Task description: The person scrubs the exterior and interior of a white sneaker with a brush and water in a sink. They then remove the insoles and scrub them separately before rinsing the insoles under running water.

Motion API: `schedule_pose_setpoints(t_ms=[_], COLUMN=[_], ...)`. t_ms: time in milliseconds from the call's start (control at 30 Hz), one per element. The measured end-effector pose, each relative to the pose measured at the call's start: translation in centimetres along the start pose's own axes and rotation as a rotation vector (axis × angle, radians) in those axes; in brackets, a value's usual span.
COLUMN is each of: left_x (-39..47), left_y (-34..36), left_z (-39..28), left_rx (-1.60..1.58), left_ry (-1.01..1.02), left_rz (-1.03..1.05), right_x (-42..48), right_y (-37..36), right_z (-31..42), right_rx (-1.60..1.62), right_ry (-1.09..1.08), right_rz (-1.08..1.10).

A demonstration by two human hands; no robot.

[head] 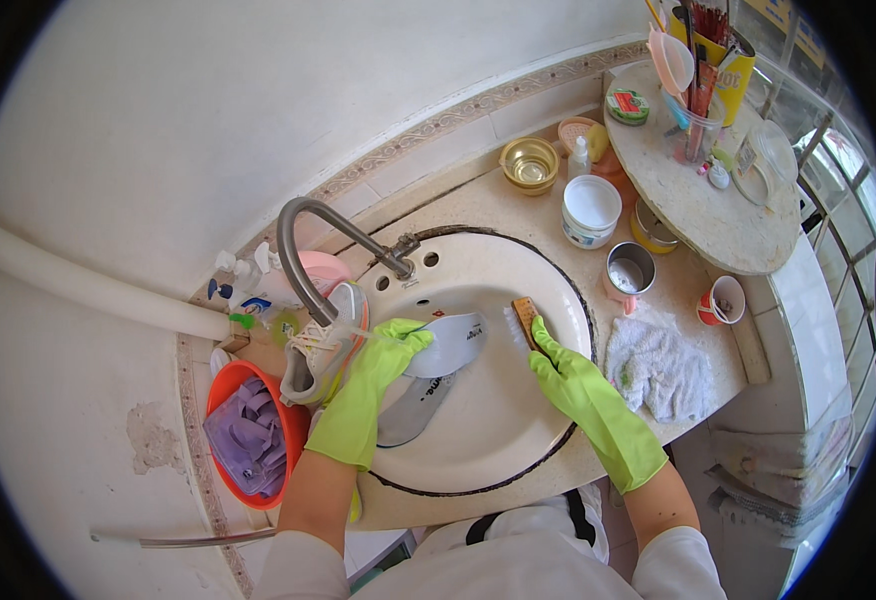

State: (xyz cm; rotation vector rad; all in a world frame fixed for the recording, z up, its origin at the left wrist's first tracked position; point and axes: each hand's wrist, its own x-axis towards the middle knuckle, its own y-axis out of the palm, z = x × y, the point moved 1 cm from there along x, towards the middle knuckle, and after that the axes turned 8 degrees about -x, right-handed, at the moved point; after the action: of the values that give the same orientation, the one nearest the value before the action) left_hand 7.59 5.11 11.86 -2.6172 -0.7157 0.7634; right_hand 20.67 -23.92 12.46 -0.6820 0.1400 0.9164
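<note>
Both my hands wear lime-green rubber gloves. With my left hand (400,349) I grip one end of a light grey shoe insole (453,343) over the white washbasin (535,439). A second grey insole (415,409) lies in the bowl beneath it, partly covered. My right hand (565,371) holds a wooden scrubbing brush (525,319), its white bristles facing left toward the insole but apart from it. Water runs from the curved metal faucet (299,247) toward my left glove. A white and grey sneaker (329,345) rests on the basin's left edge, beside my left forearm.
An orange-red bucket (295,435) with purple items stands at left, near several bottles (246,289). On the right counter are a white tub (591,212), a steel mug (627,270), a paper cup (721,300) and a crumpled towel (659,367). A round stone slab (708,202) overhangs the back right.
</note>
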Motion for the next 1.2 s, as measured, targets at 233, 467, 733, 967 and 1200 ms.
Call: schedule_pose_setpoints(t_ms=[233,467,733,967,1200], left_x=[1.7,-6.8,-8.9,-6.7,-5.2], left_y=[0.5,4.0,3.1,3.1,2.6], left_z=[4.7,2.1,7.0,8.5,11.8], left_rx=[-0.312,-0.562,0.667,1.093,1.046], left_ry=[0.104,-0.417,-0.283,-0.488,-0.560], left_rz=[-0.022,0.035,0.369,0.135,0.130], right_x=[0.7,-0.1,3.8,5.0,4.8], right_y=[1.0,-0.6,4.6,10.9,11.7], right_z=[-1.7,1.2,1.0,-2.1,-3.4], right_rx=[-0.081,-0.128,-0.667,-0.742,-0.764], right_ry=[-0.176,0.015,0.036,0.012,0.017], right_rz=[-0.078,0.017,0.571,0.774,0.799])
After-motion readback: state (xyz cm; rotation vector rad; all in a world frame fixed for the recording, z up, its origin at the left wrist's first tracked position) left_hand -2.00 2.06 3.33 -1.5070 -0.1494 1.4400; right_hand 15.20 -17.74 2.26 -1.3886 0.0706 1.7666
